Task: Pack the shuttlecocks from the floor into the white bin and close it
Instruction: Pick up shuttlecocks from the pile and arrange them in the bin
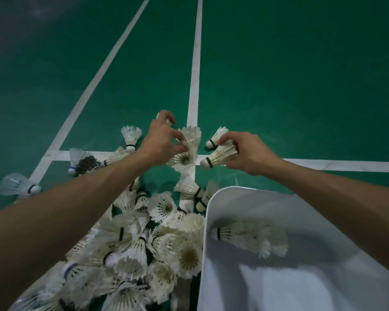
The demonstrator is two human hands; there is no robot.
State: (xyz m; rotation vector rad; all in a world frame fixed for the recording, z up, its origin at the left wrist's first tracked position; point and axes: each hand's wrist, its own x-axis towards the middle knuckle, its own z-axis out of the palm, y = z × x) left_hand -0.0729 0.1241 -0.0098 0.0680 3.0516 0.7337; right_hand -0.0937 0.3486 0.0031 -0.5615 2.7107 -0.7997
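Head view: your left hand (161, 145) and right hand (250, 153) each pinch feather-light, easily crushed shuttlecocks (219, 156), so grip lightly at the rounded end.

One wide-angle camera on the person's head gives the only view, facing forward and tilted steeply down at the green floor (301, 75). It sits close: both forearms enter from the lower left and right edges and stretch away from the lens, the left hand (160, 144) and right hand (249, 153) meeting near mid-frame. Nearest lie the shuttlecocks (130, 250) at lower centre-left and the white bin (245, 286), cut by the bottom edge. White court lines (194, 86) run to the top edge
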